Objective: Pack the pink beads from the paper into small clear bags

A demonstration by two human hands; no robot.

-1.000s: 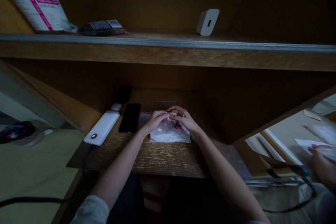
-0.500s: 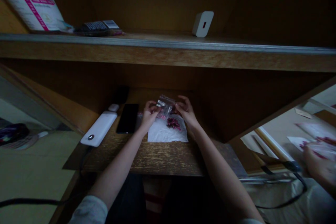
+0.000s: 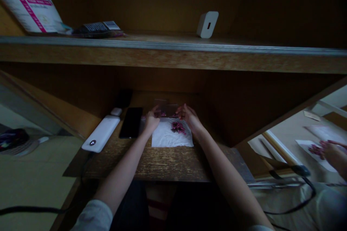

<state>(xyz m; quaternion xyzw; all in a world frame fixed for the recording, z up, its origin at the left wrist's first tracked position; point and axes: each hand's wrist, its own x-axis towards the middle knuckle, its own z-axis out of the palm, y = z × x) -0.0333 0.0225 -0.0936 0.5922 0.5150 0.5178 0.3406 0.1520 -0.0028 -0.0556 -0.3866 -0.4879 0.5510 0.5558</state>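
Observation:
A white paper sheet (image 3: 168, 138) lies on the dark wooden desk (image 3: 159, 162) with a small heap of pink beads (image 3: 177, 127) on it. Just beyond the sheet's far edge my left hand (image 3: 151, 121) and my right hand (image 3: 189, 117) each pinch a side of a small clear plastic bag (image 3: 166, 110), holding it low over the desk. The bag is dim and its contents are hard to make out.
A black phone (image 3: 131, 122) and a white power bank (image 3: 101, 138) lie left of the sheet. The shelf above carries a white box (image 3: 207, 24) and a leaning book (image 3: 29, 3). At the right edge another person's hand (image 3: 332, 153) rests by a paper.
The clear bag was lifted above the sheet half a second ago; now both hands have lowered it behind the sheet. The beads lie uncovered on the paper.

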